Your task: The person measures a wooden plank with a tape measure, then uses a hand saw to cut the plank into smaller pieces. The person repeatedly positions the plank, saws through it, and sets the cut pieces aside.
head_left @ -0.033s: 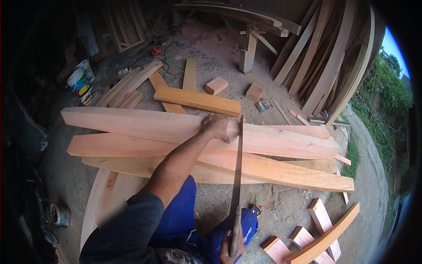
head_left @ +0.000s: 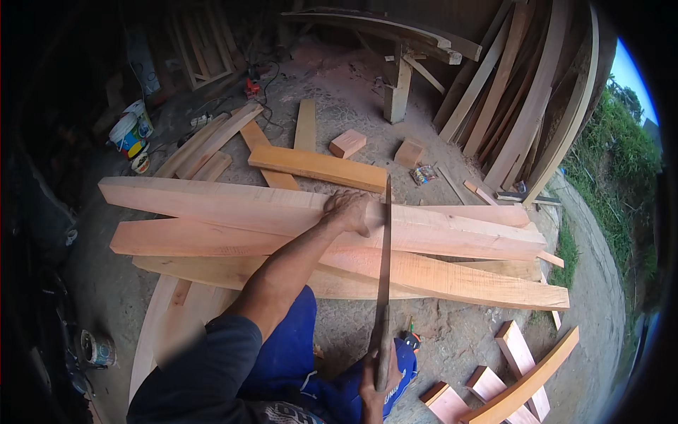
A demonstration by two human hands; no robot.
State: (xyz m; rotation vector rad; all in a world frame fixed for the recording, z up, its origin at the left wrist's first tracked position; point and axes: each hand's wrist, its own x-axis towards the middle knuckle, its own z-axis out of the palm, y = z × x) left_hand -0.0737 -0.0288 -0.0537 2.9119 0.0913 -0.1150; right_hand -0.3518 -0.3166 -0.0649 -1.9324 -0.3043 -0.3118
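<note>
You are gripping the long, pale-pink wooden beam [head_left: 212, 203] with your left hand [head_left: 347, 213], fingers lying over its top and thumb pointing down the near face, just left of the blade. You are closing your right hand [head_left: 380, 381] around the handle of the long, narrow, dark metal handsaw [head_left: 384, 283], near your blue-clad right knee. The handsaw is pointing away from you and crossing the beam; the depth of any cut is not showing. The beam is lying crosswise before you, on a stack including a curved, light-orange wooden board [head_left: 480, 284]. Beyond the beam, a straight, yellow-brown wooden plank [head_left: 318, 167] is lying near the blade's tip. At lower right, a curved, orange-brown wooden strip [head_left: 533, 378] is resting across pink wooden offcuts [head_left: 518, 346].
</note>
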